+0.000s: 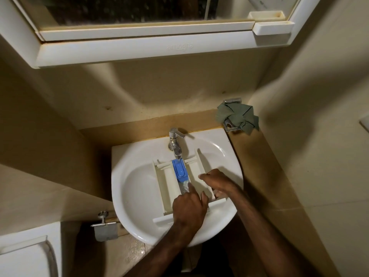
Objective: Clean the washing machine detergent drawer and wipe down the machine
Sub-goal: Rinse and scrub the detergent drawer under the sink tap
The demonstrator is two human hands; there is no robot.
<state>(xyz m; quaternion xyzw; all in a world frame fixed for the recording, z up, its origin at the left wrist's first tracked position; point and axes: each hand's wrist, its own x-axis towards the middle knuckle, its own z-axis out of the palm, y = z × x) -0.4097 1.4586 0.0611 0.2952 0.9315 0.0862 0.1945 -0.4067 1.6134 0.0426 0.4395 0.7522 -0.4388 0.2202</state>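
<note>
The white detergent drawer (165, 188) lies in the white sink (135, 196), its back end under the chrome tap (175, 142). A blue insert (180, 170) sits in the drawer's middle channel. My left hand (187, 212) is over the drawer's front end, and its straight index finger presses into the wet middle channel just below the blue insert. My right hand (217, 181) grips the drawer's right wall, fingers curled over it. A crumpled green cloth (237, 116) hangs on a metal wall holder at the back right of the sink.
A white mirror cabinet (139, 48) juts out overhead above the sink. A metal paper holder (104, 228) is fixed low on the left wall, beside a white toilet cistern (26, 254). Beige tiled walls close in on both sides.
</note>
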